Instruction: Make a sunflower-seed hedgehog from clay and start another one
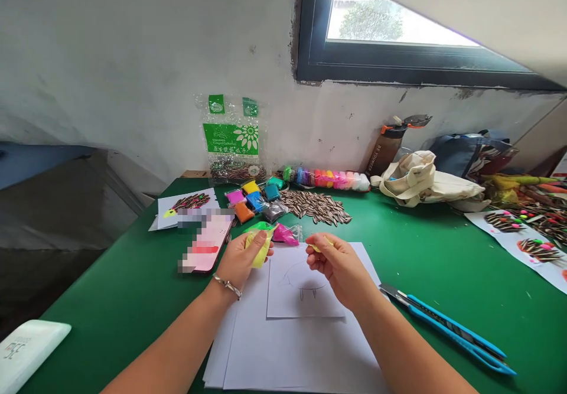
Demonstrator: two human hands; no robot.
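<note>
My left hand (245, 256) is closed around a small clear packet of pale yellow modelling clay (258, 248), its thumb lying over the front. Between the fingertips of my right hand (330, 257) is a pinched-off bit of the same yellow clay (322, 244), partly hidden by the thumb. Both hands hover above a small white sheet (305, 308) with a pencil outline of a rounded body and short legs. That sheet lies on larger white paper (292, 352). Just beyond the hands rest a magenta clay packet (287, 234) and a green one (259, 227).
Sunflower seeds (316, 205) are heaped behind several coloured clay packets (253, 200). A seed bag (233, 140) leans on the wall. A phone (208, 246) lies left, a blue utility knife (456, 329) right. Finished seed hedgehog pictures (505, 221) sit far right; a bottle (385, 146) stands behind.
</note>
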